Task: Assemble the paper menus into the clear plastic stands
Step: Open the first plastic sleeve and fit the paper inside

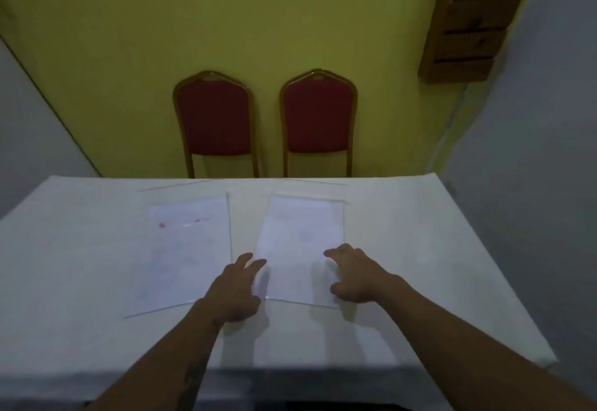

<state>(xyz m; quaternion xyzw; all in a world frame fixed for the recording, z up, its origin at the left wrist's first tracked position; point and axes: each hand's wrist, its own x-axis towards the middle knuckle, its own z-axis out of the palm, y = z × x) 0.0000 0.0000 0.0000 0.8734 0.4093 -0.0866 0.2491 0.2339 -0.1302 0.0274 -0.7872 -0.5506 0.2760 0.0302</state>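
Two clear plastic stands lie flat on the white table, each with a pale paper menu showing in or under it. The left stand has a menu with small pink marks near its top. The right stand lies between my hands. My left hand is at its lower left corner, fingers spread and reaching onto the edge. My right hand is at its lower right side, fingers spread over the edge. Whether either hand grips the stand or only touches it is unclear.
A white cloth covers the table, whose far edge runs across the middle of the view. Two red chairs stand behind it against a yellow wall. A wooden rack hangs at the upper right.
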